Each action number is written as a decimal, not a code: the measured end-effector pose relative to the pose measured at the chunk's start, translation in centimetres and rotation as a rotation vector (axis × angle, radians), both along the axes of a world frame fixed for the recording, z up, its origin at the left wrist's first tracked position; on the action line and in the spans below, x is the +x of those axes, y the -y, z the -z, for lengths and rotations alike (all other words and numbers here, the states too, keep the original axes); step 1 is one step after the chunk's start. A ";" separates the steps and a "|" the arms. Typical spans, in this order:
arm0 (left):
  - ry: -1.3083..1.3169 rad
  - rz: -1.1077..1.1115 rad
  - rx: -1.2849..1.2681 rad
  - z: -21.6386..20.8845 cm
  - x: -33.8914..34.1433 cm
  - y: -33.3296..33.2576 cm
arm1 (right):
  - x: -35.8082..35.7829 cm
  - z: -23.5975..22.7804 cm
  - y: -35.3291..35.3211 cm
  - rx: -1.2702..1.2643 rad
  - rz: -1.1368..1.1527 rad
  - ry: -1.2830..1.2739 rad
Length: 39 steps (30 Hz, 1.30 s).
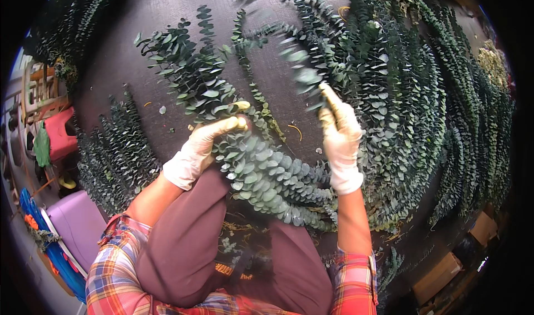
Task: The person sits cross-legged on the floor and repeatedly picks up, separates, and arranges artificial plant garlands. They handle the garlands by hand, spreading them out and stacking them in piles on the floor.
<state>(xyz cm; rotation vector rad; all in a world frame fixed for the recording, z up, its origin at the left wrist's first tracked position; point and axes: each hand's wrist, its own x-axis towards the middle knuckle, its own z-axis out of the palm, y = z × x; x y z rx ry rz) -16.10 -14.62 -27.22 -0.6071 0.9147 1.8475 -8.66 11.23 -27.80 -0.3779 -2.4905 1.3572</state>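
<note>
Our left hand point(201, 147) clamps a bundle point(257, 170) slanting down-right; right of its top, our right hand point(341, 134) pinches a sprig point(307, 77).

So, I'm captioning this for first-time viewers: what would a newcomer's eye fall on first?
Probably the dense spread of leafy green stems filling the right side. Then the pale-gloved hands near the middle: the left hand gripping a leafy bunch, the right hand at a blurred sprig. A red plastic item stands out at the left.
</note>
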 end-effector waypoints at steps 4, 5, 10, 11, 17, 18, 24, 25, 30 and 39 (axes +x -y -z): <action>-0.049 0.024 -0.062 -0.6 0.1 -0.6 | 0.7 -1.6 4.8 0.014 -0.077 0.008; -0.075 0.021 -0.015 -1.0 0.1 -1.0 | 0.8 -1.6 5.6 -0.021 -0.075 -0.016; -0.043 0.035 -0.005 -0.8 0.6 -0.6 | 1.3 -0.5 8.1 -0.124 -0.121 0.023; -0.086 0.058 0.043 -0.7 0.4 -0.6 | 1.4 -0.2 8.3 -0.146 -0.132 0.031; -0.087 0.130 0.074 -0.6 0.3 -0.3 | 1.5 0.0 8.5 -0.249 -0.154 0.135; -0.127 0.106 0.087 -1.1 0.3 -0.6 | 1.4 -0.2 8.5 -0.316 -0.161 0.176; 0.022 0.026 0.047 -0.4 0.4 0.3 | -0.5 -1.1 2.2 0.355 0.000 -0.172; -0.044 0.034 0.069 -0.4 0.2 0.0 | -0.7 -0.8 0.7 0.477 0.075 -0.177; -0.254 0.091 0.136 -0.4 0.0 -1.2 | 0.5 3.1 -3.5 0.084 0.207 0.149; 0.000 0.014 -0.001 0.1 0.3 -0.5 | 0.3 -2.4 0.5 -0.859 0.199 0.176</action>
